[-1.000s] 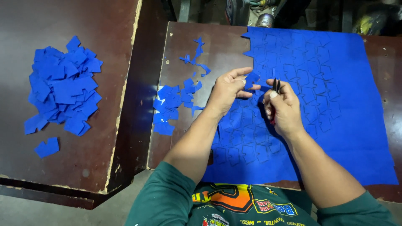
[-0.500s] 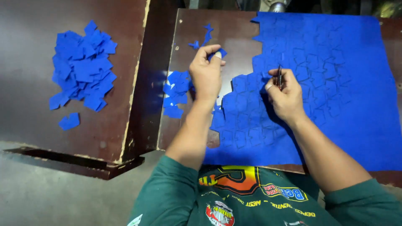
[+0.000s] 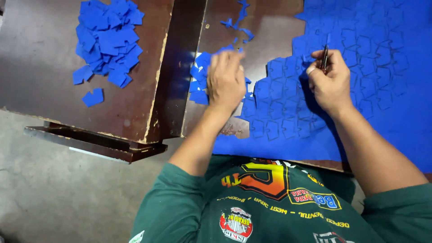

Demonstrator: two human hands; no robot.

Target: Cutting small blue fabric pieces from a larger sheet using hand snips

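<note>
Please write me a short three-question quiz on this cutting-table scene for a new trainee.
1. True or false: the right hand holds a thin dark tool over the blue sheet.
2. Where does the big pile of cut blue pieces lie? A) on the left table B) on the floor C) on the blue sheet
3. Fill in: the left hand is over a small heap of blue ____ beside the sheet's cut edge.

Key: 1 true; 2 A; 3 pieces.
</note>
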